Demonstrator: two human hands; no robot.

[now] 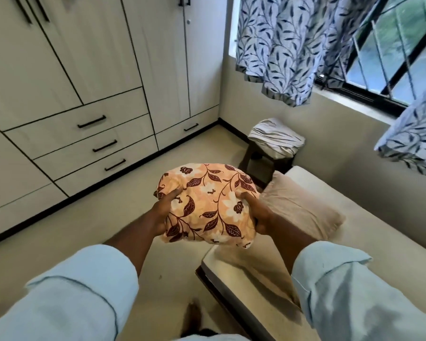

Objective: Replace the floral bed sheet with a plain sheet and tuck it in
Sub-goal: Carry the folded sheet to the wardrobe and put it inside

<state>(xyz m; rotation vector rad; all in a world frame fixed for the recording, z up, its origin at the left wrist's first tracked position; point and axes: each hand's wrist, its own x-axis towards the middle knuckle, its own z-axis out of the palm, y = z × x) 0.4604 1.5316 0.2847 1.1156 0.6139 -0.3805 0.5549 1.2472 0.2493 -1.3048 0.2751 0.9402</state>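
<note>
Beside the bed, over the strip of pale floor (67,230) between the mattress and the wardrobe, you are standing and looking down at your own two arms in light blue sleeves (81,286). The wardrobe (59,70) is filling the left side, off-white with dark edging, and its drawers (84,134) are carrying slim black handles. The mattress (369,242) is lying bare and cream-coloured at the right, on a dark frame, with a pinkish-beige pillow (303,207) resting near its head end. Past the pillow, a small dark stool (258,166) is sitting in the corner with a folded striped white cloth (276,139) piled on top. Blue leaf-print curtains (280,45) are hanging over the barred window (389,55) above.

You are holding the floral bed sheet (207,205) bundled into a rounded, puffy packet, peach-orange with white blossoms and dark maroon leaves and vines. It is hanging in the air in front of you, above the floor and the near corner of the mattress, touching neither. Your left hand (162,212) is gripping its left side, fingers curled in under the folds, and your right hand (258,212) is clasping its right side the same way. The bundle's longer side is running roughly from your body away toward the stool, leaning slightly.
</note>
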